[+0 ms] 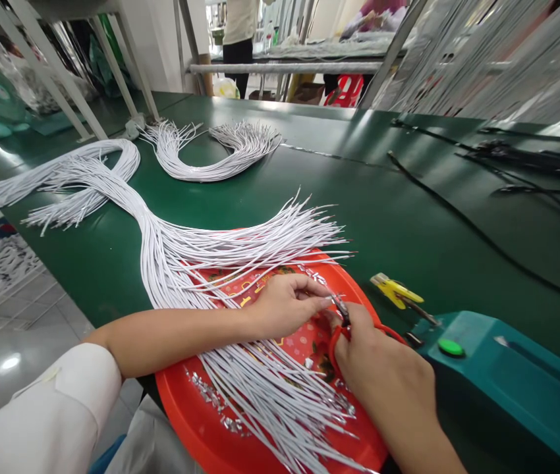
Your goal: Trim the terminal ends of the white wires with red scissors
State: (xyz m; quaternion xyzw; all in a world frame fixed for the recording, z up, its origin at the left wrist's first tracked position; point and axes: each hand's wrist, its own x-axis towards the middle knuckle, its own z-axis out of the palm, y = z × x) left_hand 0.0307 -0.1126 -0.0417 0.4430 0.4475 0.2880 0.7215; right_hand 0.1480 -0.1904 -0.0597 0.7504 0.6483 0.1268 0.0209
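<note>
- Here, item one: our left hand (284, 306), over the red tray (201, 408). Thumb and forefinger are closed narrow on what we take to be a single wire end (328, 298); it is too thin to be sure of more.
- Item two: our right hand (383, 368), wrapped round the red-handled snips (335, 341). Their metal tip points up toward the left fingertips (323, 301). We cannot tell how far apart the blades stand.
- Position of the wire end: pinched in the left fingertips, just beside the snip tip, above the middle of the tray. Whether metal touches wire we cannot tell.
- Handling, in our judgement: pinch close to the tip so the wire cannot flex, meet it square with the blades, and keep the work over the tray so scraps fall there.
- Risk, in our judgement: the left fingertips sit very near the blades, so a short, controlled squeeze suits best.
- Item three: white wire bundle (240, 247), fanning from the green table (383, 210) across the tray and under both hands.
- Item four: silvery scraps (211, 392), scattered on the tray.
- Item five: yellow-handled tool (393, 289), lying on the table near the right hand, beside a teal machine (507, 375) with a green button (451, 347).
</note>
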